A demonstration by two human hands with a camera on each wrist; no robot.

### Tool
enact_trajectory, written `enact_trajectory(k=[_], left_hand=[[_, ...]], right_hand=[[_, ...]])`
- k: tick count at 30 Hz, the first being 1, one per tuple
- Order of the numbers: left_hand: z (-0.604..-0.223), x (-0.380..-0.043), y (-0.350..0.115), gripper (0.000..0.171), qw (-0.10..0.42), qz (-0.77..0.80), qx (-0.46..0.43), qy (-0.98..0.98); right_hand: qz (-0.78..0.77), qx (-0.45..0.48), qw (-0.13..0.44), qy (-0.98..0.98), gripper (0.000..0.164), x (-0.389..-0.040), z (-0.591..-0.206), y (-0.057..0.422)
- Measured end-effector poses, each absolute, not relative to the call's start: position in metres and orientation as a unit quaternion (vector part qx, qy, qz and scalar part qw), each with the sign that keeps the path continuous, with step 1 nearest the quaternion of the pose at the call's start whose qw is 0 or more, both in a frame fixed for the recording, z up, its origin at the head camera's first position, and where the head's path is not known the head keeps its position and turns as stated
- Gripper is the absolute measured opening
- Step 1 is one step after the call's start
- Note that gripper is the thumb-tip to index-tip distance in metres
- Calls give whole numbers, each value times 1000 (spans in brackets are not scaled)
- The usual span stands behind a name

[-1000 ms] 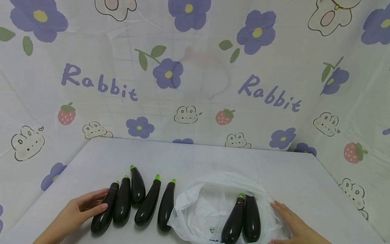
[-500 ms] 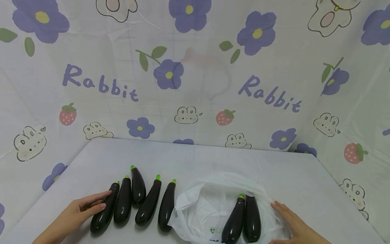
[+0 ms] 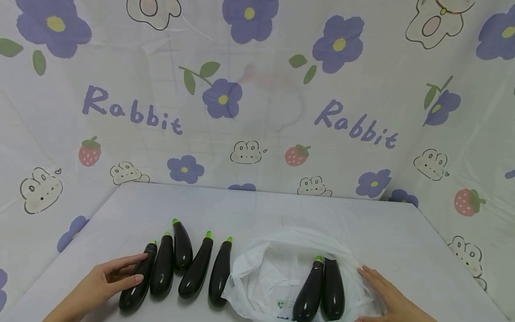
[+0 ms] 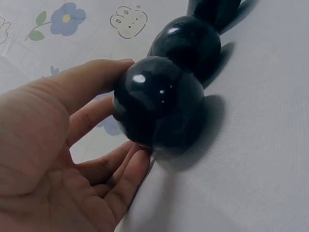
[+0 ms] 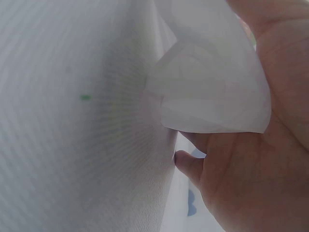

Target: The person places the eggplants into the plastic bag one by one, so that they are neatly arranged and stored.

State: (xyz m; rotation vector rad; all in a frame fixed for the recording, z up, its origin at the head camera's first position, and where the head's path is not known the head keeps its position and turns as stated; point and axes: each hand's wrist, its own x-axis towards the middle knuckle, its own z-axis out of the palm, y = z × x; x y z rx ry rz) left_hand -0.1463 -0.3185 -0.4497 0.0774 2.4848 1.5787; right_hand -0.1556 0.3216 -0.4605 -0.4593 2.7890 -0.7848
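Observation:
My left hand (image 3: 100,279) is at the leftmost black eggplant (image 3: 137,290), thumb over its near side and fingers at its left flank. In the left wrist view the rounded end of this eggplant (image 4: 159,104) sits between thumb and fingers, close over the white surface. My right hand (image 3: 388,295) lies with extended fingers against the right side of a white plastic bag (image 3: 257,273). A fold of the bag (image 5: 217,92) hangs across the palm in the right wrist view. Inside the bag's open mouth lie an eggplant (image 3: 309,290) with a green stem and a second eggplant (image 3: 333,290).
Beside the held one, more eggplants lie in a loose row: one eggplant (image 3: 162,268) close by, another eggplant (image 3: 182,246) farther back, then an eggplant (image 3: 196,270) and an eggplant (image 3: 220,273) at the bag's left edge. A patterned cloth (image 3: 265,116) stands behind the white table (image 3: 249,210).
The left thumb has shifted slightly down along the eggplant and the fingers have settled on it. The right hand and the bag have stayed still.

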Motion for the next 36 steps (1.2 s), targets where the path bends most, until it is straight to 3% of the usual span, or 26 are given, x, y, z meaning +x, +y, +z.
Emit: enact_trajectory(k=[17, 26, 36], left_hand=[[-450, -145, -324, 43, 92, 511, 100, 849], [-451, -145, -324, 50, 99, 531, 82, 837], [-450, -144, -324, 52, 58, 510, 64, 856]], right_hand=[[-265, -182, 86, 943, 99, -158, -465, 325], [-267, -187, 83, 942, 97, -158, -466, 325], [-270, -199, 74, 939, 97, -160, -466, 326]])
